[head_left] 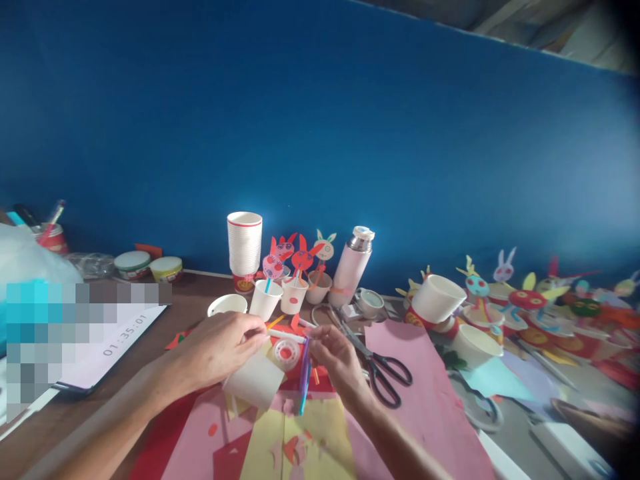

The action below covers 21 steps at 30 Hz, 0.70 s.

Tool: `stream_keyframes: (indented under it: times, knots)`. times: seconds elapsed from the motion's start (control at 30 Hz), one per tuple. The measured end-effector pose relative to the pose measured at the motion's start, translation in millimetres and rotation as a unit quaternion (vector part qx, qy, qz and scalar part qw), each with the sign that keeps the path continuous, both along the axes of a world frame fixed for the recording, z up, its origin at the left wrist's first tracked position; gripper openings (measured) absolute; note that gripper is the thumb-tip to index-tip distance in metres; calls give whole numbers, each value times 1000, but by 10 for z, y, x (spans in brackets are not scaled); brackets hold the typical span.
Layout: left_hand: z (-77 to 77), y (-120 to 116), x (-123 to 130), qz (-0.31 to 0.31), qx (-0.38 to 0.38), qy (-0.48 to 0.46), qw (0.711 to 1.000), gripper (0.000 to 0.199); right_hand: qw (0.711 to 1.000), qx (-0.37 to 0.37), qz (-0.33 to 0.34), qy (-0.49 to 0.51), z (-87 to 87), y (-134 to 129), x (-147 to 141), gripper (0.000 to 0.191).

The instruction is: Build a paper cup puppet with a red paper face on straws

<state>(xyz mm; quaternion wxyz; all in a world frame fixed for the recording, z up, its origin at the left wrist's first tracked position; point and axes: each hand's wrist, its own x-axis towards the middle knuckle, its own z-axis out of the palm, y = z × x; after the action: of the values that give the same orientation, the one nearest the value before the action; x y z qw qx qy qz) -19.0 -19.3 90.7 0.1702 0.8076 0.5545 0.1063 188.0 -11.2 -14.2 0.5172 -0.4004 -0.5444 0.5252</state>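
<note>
Between my two hands stretches a thin white strip (pixel 287 335); I cannot tell whether it is paper or a straw. The fingers of my left hand (pixel 227 343) are pinched at its left end. My right hand (pixel 335 350) is closed in a pinch at the other end, right by the purple and blue straws (pixel 304 380). Just below the strip is a white tape roll (pixel 287 354). Under my left wrist a white paper cup (pixel 255 381) lies on its side. Yellow paper (pixel 320 433) and pink paper (pixel 415 393) with small cut scraps cover the tabletop below.
Black-handled scissors (pixel 385 373) lie right of my right hand. Behind stand a stack of paper cups (pixel 245 240), cups with paper rabbit heads (pixel 294 293) and a pink thermos (pixel 353 267). More decorated cups (pixel 483 313) crowd the right. A tablet with a timer (pixel 120 347) lies left.
</note>
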Motion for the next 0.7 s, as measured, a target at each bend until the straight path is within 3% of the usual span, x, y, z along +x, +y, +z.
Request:
stream_keyframes:
  times: [0.1, 0.2, 0.3, 0.43, 0.57, 0.7]
  knots:
    - [-9, 16, -17, 16, -6, 33, 999, 33, 990, 46, -5, -136, 16, -100, -68, 13]
    - [-8, 46, -85, 40, -7, 61, 997, 34, 956, 119, -14, -269, 34, -197, -126, 21]
    - [-5, 71, -139, 48, -4, 63, 997, 36, 929, 166, -27, -329, 20, -236, -150, 25]
    - [6, 78, -122, 41, 8, 82, 996, 36, 927, 172, -32, -332, -22, -230, -147, 29]
    - [21, 73, -71, 41, 1, 96, 995, 35, 943, 149, -16, -298, -34, -243, -155, 32]
    - [-60, 101, -73, 36, -15, 71, 997, 34, 961, 122, 12, -247, -25, -267, -178, 28]
